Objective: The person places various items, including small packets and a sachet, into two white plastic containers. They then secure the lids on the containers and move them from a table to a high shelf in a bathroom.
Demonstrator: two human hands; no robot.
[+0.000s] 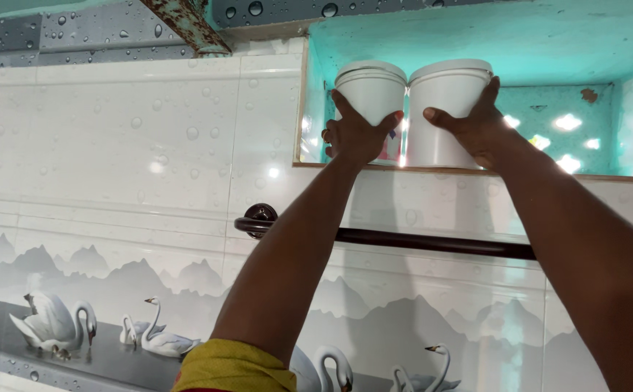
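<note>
Two white plastic tubs with lids stand side by side in a turquoise wall niche [476,171], touching each other. My left hand [358,134] wraps around the lower front of the left tub [371,88]. On the other side, my right hand [473,125] grips the right tub [445,98], thumb on its front and fingers up its right side. Both arms reach upward from below. A ring shows on a finger of my left hand. The tubs' bases are partly hidden by my hands.
A dark towel rail [418,240] runs across the tiled wall just below the niche. White tiles with a swan and mountain pattern [62,323] cover the wall. A rusty metal bracket [189,25] hangs at the top. Yellow cloth [233,366] shows at the bottom.
</note>
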